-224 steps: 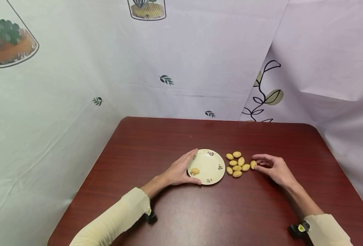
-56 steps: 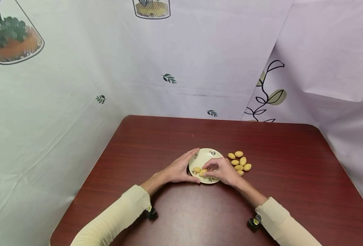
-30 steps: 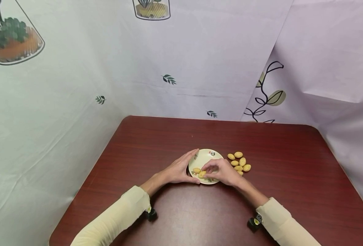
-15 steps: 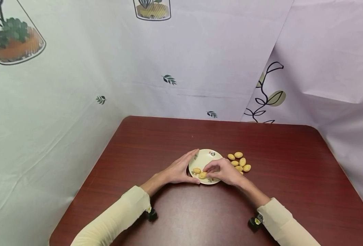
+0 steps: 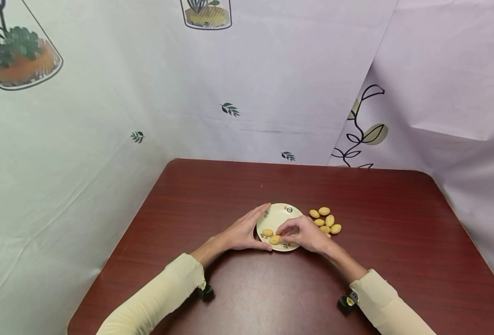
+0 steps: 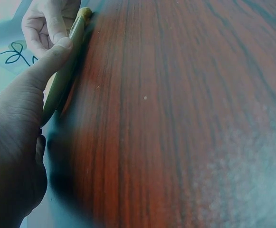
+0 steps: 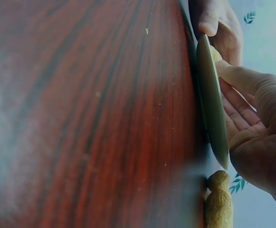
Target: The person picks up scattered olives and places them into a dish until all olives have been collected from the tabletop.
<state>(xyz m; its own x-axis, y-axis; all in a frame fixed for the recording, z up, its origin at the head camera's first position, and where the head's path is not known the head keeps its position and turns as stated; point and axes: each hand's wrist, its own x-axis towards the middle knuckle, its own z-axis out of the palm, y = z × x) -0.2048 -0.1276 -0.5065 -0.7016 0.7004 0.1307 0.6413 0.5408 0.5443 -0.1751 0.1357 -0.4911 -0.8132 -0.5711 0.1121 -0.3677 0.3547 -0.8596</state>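
Note:
A small cream plate (image 5: 278, 211) with printed motifs lies on the table. My left hand (image 5: 243, 231) spans its left side, fingers along the far rim and thumb at the near rim. Two yellow, speckled ovals like small potatoes lie on it: one potato (image 5: 268, 232) by the left hand, the other potato (image 5: 275, 239) at the fingertips of my right hand (image 5: 303, 232). The right thumb and index finger pinch that second one at its right end. In the right wrist view, the plate (image 7: 211, 95) hides most of that potato (image 7: 216, 53).
Several more potatoes (image 5: 330, 220) sit in a cluster just right of the plate, partly behind the right hand. The dark red wooden table (image 5: 213, 195) ends at a back edge against a pale printed cloth (image 5: 263, 83).
Earlier the right hand held a potato beside the cluster; it has since come left over the plate. The second potato has shifted slightly toward the near rim. The left hand stays at the plate.

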